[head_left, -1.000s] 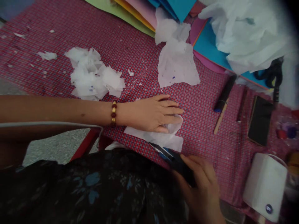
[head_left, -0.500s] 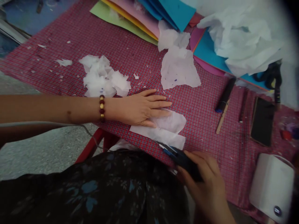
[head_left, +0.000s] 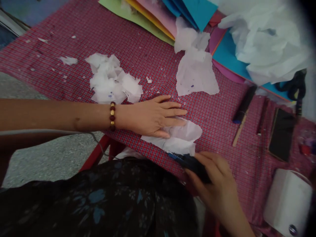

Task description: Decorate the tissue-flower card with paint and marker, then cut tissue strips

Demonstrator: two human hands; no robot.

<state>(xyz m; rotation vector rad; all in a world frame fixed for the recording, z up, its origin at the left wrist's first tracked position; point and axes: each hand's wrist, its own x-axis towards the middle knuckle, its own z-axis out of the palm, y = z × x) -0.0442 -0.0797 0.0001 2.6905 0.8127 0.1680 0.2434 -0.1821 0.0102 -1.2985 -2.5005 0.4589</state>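
My left hand (head_left: 155,117) lies flat, fingers spread, partly on a folded piece of thin white paper (head_left: 189,130) near the table's front edge. A beaded bracelet (head_left: 112,116) circles that wrist. My right hand (head_left: 217,177) is closed around a black-and-blue stapler (head_left: 195,166), its narrow front end pointing left. The stapler's front meets the paper's lower edge; I cannot tell whether paper lies between its jaws. Left of the paper, crumpled white paper pieces (head_left: 108,80) lie beyond my left wrist.
A torn white sheet (head_left: 196,72), coloured papers (head_left: 150,21) and a large crumpled white heap (head_left: 274,42) lie at the back. To the right are a black marker (head_left: 244,103), a wooden stick (head_left: 239,130), scissors (head_left: 293,85), a phone (head_left: 281,133) and a white container (head_left: 287,200).
The stapler has come up against the paper's lower edge, and its jaws look closer together. The paper's lower right corner has shifted. My left hand stays flat; the whole view has shifted slightly.
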